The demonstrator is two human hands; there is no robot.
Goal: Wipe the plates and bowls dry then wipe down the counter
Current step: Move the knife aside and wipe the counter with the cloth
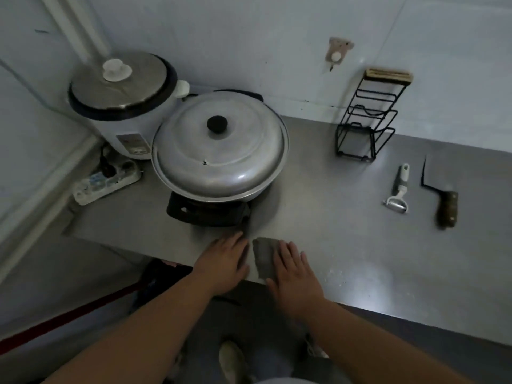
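Grey cloth [263, 259] lies flat on the steel counter [346, 239] at its front edge, lower centre of the frame — the right hand [297, 277] presses on its right side, fingers [291, 252] straight and slightly spread. Just left of the cloth, the left hand [224, 260] rests palm-down on bare metal — fingers straight, close together, holding nothing. A lidded pot [221, 145] stands above them.

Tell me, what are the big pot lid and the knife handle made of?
The big round silver pot lid looks like metal, maybe aluminium: dull grey shine with soft highlights. The brown knife handle looks like wood, though blur leaves it open.
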